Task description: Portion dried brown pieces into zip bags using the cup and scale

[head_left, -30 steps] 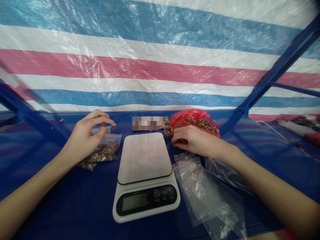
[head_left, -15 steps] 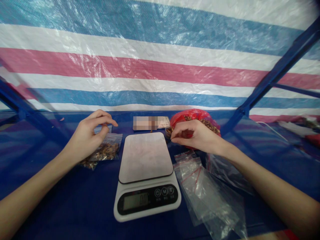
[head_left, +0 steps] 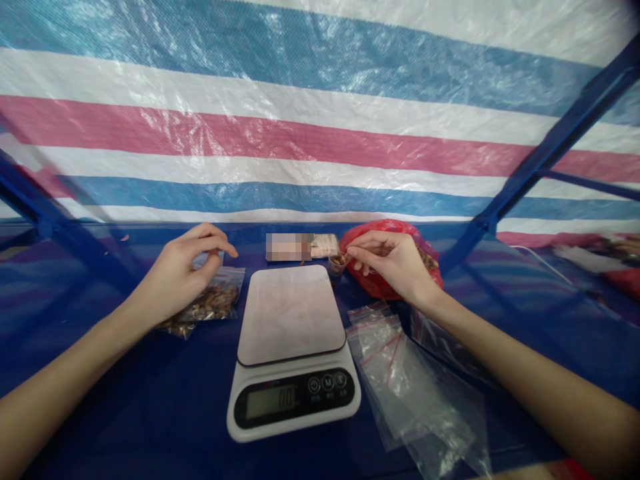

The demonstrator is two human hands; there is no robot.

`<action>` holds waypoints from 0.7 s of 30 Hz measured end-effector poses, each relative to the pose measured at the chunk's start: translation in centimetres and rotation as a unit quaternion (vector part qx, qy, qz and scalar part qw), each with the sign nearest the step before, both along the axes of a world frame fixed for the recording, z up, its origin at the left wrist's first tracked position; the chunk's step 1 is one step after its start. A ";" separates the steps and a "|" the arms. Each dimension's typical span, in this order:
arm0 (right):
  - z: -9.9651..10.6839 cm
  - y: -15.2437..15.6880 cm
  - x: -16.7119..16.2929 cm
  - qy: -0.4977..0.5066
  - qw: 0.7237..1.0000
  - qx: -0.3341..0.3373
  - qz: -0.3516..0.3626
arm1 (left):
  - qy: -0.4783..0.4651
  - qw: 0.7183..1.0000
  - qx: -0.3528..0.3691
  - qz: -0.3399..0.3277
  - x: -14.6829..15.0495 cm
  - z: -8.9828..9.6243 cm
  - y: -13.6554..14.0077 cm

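My left hand [head_left: 183, 277] hovers over filled zip bags [head_left: 217, 301] of small brown dried pieces, its fingers loosely curved and thumb apart, holding nothing. My right hand [head_left: 387, 261] is in front of the red plastic bag [head_left: 363, 283], which holds more brown pieces. Its thumb and forefinger are pinched together at the rim of a small clear cup [head_left: 337, 265] with brown pieces inside. Whatever is between those fingertips is too small to make out. Between my hands stands a white kitchen scale [head_left: 293, 317], its platform bare and its display reading 0.0.
Flat transparent zip bags [head_left: 415, 387] lie to the right of the scale. Behind it rests a phone-like flat object [head_left: 325, 245], partly blurred out. Blue metal struts [head_left: 545, 157] slant up on both sides, before a striped tarp [head_left: 300, 143]. A white cable [head_left: 543, 261] runs at right.
My right hand has shifted slightly up and turned, its pinched fingertips now above the cup's rim, uncovering more of the cup. My left hand has barely moved.
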State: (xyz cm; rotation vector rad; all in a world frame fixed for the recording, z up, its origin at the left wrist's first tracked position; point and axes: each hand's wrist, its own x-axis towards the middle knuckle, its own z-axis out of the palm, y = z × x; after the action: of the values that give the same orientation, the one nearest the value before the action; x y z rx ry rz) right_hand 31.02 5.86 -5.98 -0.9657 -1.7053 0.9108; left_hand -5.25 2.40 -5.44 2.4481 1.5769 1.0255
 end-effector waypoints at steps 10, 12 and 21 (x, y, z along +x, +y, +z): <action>0.0 -0.3 -0.2 0.021 0.999 -0.024 0.015 | -0.004 1.000 -0.018 -0.001 0.1 0.1 0.0; -0.2 -0.2 -0.2 0.011 1.000 -0.020 0.015 | -0.004 1.000 -0.017 0.000 0.1 0.1 0.0; 0.7 -1.3 -0.1 -0.160 0.965 0.204 0.022 | -0.003 1.000 -0.021 0.002 0.1 0.2 0.0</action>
State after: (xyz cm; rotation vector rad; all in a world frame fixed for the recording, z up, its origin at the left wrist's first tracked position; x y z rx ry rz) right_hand 30.92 4.54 -5.25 -0.8250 -2.0910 0.4121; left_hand -5.17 2.35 -5.29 2.4131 1.5841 0.9897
